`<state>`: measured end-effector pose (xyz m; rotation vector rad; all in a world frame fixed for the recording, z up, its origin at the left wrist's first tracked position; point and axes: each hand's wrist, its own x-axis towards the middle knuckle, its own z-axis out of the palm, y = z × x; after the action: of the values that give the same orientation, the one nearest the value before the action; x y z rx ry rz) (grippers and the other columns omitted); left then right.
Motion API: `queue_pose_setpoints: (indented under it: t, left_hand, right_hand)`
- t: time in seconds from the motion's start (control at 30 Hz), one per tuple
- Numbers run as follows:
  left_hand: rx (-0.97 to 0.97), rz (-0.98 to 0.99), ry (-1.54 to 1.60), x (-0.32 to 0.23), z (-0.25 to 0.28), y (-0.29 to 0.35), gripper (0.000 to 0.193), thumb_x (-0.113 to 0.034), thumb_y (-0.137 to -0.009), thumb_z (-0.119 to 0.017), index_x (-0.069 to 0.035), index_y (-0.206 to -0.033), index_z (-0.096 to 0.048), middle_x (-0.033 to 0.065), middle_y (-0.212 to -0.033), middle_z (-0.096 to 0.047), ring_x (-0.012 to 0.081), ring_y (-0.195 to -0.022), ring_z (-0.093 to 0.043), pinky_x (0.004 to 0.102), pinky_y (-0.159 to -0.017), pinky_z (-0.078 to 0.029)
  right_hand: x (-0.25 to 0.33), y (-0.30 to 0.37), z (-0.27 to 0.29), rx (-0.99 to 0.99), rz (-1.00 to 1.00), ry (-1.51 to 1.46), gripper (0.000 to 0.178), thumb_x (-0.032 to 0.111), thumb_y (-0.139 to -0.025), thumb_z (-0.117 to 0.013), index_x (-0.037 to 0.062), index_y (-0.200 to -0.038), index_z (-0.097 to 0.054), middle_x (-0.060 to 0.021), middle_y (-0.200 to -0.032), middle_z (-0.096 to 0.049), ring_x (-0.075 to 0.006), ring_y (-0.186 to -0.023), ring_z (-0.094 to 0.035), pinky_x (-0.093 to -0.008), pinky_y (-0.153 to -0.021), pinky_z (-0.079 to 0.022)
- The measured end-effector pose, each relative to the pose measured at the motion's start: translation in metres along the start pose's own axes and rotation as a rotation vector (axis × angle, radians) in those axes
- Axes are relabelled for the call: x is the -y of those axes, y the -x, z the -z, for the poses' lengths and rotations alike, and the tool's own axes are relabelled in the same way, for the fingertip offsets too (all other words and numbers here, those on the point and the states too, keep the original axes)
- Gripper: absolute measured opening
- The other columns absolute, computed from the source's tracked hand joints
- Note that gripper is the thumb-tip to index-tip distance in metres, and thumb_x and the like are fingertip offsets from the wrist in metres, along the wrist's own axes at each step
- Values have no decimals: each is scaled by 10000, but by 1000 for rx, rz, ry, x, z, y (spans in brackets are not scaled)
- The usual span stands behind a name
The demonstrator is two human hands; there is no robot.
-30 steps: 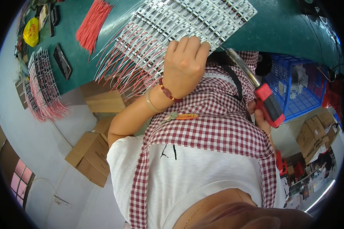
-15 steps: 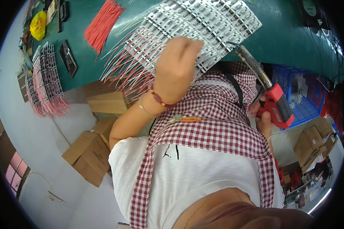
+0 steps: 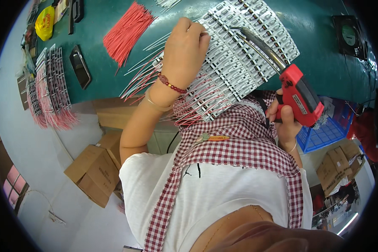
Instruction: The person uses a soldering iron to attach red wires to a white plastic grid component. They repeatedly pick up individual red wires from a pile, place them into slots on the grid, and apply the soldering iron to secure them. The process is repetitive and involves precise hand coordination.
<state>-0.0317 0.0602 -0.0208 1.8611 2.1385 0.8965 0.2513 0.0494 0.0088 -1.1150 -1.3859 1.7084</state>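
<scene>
My left hand (image 3: 184, 52) is closed in a pinch over the upper left part of a panel of small metal-and-white modules (image 3: 243, 54). A thin white wire seems to be between its fingertips, mostly hidden. Red and white wires (image 3: 145, 77) stick out from the panel's left side, and more red ones lie across its lower part. In my right hand (image 3: 286, 119) is a red and black soldering gun (image 3: 300, 94), gripped by its handle. Its metal barrel slants up to the left, and the bent tip hangs over the panel near my left fingers.
A bundle of red wires (image 3: 128, 33) and some white wires (image 3: 168, 4) lie on the green table (image 3: 101, 80). At the left are a phone (image 3: 80, 66), a yellow package (image 3: 45, 23) and wired panels (image 3: 50, 88). A blue crate (image 3: 323, 134) stands below, right; cardboard boxes (image 3: 94, 174) are lower left.
My left hand has moved up and slightly left. The soldering gun's tip has moved up and left over the panel. The panel appears shifted lower and to the right.
</scene>
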Motion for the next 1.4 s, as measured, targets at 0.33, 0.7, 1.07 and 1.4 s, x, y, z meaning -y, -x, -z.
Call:
queue_pose_setpoints:
  t: [0.33, 0.7, 1.07, 1.4]
  left_hand:
    - [-50, -35, -15, -3, 8, -3, 92, -52, -801, -662, -23, -876, -617, 109, -827, -560, 278, -725, -585, 369, -627, -478]
    - [-6, -45, -207, -9, 5, -12, 62, -110, -799, -649, -54, -790, -625, 91, -787, -563, 289, -757, -586, 395, -620, -494]
    - [-9, 9, -138, -13, 2, -13, 55, -83, -771, -629, -32, -757, -614, 98, -779, -562, 297, -737, -588, 407, -603, -493]
    - [3, 10, -144, -13, 1, -14, 67, -92, -772, -625, -29, -750, -614, 96, -780, -564, 296, -739, -592, 411, -604, -498]
  right_hand:
    - [-1, 8, -2, 1, -32, 42, 498, 349, -932, -582, -41, -1222, -473, -80, -640, -539, -121, -519, -483, -266, -514, -421]
    - [5, -10, -21, 8, -67, 216, 371, 252, -928, -607, -34, -1150, -526, -59, -670, -549, -109, -545, -495, -250, -505, -400]
    - [-5, -5, -7, 52, -22, 429, 221, 139, -897, -642, 6, -1070, -607, -43, -818, -607, -123, -705, -559, -279, -641, -460]
    - [14, -7, -16, 4, -22, 209, 437, 248, -923, -594, -62, -1218, -501, -75, -651, -547, -114, -525, -473, -248, -499, -387]
